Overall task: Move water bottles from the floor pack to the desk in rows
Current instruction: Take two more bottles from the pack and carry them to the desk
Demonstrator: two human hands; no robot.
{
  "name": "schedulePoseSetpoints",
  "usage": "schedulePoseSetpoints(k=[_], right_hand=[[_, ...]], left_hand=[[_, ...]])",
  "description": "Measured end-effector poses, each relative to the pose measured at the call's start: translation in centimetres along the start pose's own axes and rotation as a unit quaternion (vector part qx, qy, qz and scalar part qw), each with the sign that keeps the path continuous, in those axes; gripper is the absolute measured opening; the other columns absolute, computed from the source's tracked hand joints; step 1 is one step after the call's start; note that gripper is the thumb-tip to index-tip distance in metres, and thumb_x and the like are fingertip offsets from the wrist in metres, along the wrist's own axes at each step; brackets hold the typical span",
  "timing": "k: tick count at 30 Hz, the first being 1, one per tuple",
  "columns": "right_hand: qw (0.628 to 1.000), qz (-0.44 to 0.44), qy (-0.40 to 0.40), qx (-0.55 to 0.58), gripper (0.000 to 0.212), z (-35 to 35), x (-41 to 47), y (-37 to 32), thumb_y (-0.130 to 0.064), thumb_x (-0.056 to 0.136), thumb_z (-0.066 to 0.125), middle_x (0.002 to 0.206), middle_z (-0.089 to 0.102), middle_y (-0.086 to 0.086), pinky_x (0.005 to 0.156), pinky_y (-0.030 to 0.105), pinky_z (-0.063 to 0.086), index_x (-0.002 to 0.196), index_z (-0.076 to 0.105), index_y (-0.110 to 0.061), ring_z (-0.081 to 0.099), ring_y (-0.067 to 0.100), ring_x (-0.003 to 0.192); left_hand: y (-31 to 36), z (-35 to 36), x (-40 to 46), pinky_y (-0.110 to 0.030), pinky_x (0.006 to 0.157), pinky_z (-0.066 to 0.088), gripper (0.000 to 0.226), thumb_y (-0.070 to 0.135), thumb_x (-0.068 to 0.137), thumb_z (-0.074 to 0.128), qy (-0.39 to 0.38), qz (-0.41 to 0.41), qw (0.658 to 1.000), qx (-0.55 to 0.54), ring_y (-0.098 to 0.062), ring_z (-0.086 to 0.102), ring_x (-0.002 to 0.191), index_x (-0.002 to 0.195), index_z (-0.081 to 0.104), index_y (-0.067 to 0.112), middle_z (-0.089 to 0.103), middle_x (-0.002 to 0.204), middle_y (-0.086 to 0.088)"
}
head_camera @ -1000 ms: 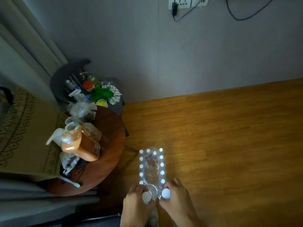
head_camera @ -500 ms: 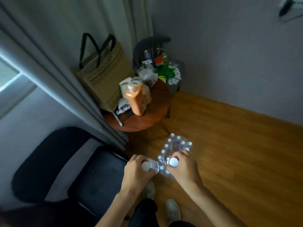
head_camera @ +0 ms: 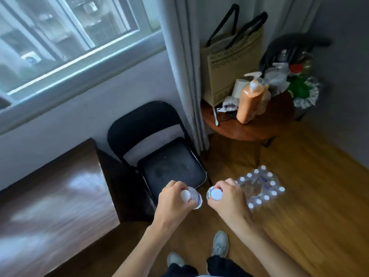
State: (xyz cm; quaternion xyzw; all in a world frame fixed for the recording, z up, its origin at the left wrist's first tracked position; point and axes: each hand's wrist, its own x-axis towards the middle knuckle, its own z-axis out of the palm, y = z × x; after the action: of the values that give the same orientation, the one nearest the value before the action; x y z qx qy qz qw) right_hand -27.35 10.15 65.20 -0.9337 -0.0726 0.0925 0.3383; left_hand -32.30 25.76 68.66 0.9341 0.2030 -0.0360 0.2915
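Hands [head_camera: 199, 200] grip two clear, white-capped bottles [head_camera: 196, 198].

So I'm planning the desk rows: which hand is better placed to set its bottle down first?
Probably the left hand. It grips its bottle on the side nearer the desk, while the right hand with its bottle sits nearer the floor pack.
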Motion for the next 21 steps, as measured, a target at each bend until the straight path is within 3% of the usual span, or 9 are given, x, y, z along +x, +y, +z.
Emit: schedulePoseSetpoints(k=[3,4,7,12,18,21], right_hand=[[0.999,-0.02,-0.042,-0.018,0.028,1.8,-1.5,-3.0,-0.025,0.061,0.082,0.088,0.056,-0.001,0.06,0.033,0.055,0.083,0.066,-0.015,0.056,0.019,0.072],[0.998,-0.027,-0.053,-0.024,0.029,2.4,-2.1,-4.0,-0.026,0.062,0.082,0.089,0.056,-0.001,0.063,0.034,0.056,0.084,0.066,-0.015,0.057,0.019,0.074],[0.994,-0.064,-0.089,-0.026,0.029,4.1,-3.8,-6.9,-0.024,0.062,0.082,0.086,0.05,-0.004,0.061,0.028,0.051,0.084,0.066,-0.014,0.05,0.015,0.071],[0.982,-0.115,-0.138,-0.054,0.029,7.0,-7.6,-11.9,-0.025,0.064,0.08,0.09,0.056,0.0,0.066,0.031,0.053,0.088,0.067,-0.014,0.054,0.017,0.075],[0.961,-0.186,-0.199,-0.047,0.018,10.8,-12.2,-17.5,-0.021,0.067,0.075,0.087,0.055,-0.002,0.054,0.014,0.033,0.081,0.064,-0.017,0.051,0.012,0.073],[0.951,-0.207,-0.223,-0.049,0.018,12.9,-14.4,-20.3,-0.023,0.067,0.075,0.087,0.055,-0.002,0.054,0.013,0.033,0.081,0.064,-0.018,0.052,0.012,0.075]], left_hand=[[-3.2,-1.8,-2.4,-0.014,0.06,0.044,0.025,0.03,0.064,0.076,0.031,-0.032,0.999,-0.001,-0.01,0.057,0.071,0.085,0.067,0.02,0.056,0.082,0.013],[-4.3,-2.4,-3.2,-0.015,0.061,0.046,0.025,0.031,0.064,0.076,0.041,-0.042,0.998,-0.001,-0.009,0.057,0.072,0.085,0.067,0.021,0.057,0.083,0.013],[-7.4,-4.3,-5.8,-0.009,0.06,0.044,0.027,0.033,0.065,0.077,0.066,-0.072,0.995,-0.007,-0.007,0.057,0.073,0.087,0.067,0.023,0.056,0.085,0.013],[-12.4,-7.8,-10.9,-0.005,0.055,0.034,0.029,0.029,0.066,0.08,0.117,-0.109,0.987,-0.02,-0.007,0.052,0.068,0.089,0.067,0.018,0.053,0.083,0.013],[-18.6,-10.5,-16.7,-0.024,0.068,0.057,0.028,0.033,0.065,0.078,0.159,-0.175,0.971,-0.039,-0.011,0.058,0.076,0.086,0.066,0.021,0.059,0.085,0.011],[-21.2,-11.7,-19.6,-0.013,0.065,0.053,0.03,0.033,0.067,0.08,0.174,-0.204,0.962,-0.054,-0.011,0.058,0.077,0.091,0.067,0.021,0.058,0.088,0.011]])
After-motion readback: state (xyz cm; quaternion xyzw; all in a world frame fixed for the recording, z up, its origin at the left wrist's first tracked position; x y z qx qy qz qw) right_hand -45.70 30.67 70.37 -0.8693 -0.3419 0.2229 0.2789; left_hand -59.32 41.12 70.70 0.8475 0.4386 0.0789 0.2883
